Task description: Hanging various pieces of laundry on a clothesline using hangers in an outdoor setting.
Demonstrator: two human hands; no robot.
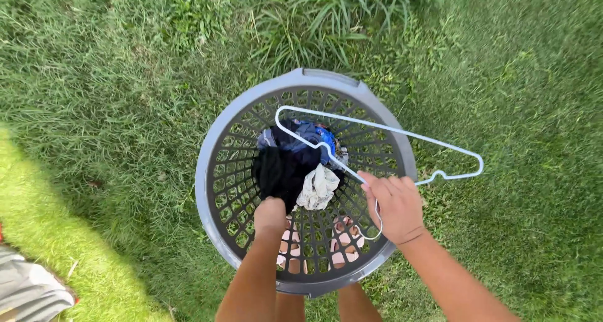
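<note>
A round grey laundry basket [213, 171] with lattice walls stands on grass. At its bottom lie a black garment [276, 171], a dark blue one [308, 136] and a crumpled white cloth [319, 187]. My left hand [270, 215] reaches down inside the basket and grips the black garment's edge. My right hand [397, 206] hovers over the basket's right side, shut on the neck of a white plastic hanger [408, 133]. The hanger stretches across the basket and out past its right rim.
Green lawn surrounds the basket, with taller grass tufts [308, 27] behind it. A grey cloth [28, 290] lies at the bottom left corner. My sandalled feet [342, 240] show through the near basket wall.
</note>
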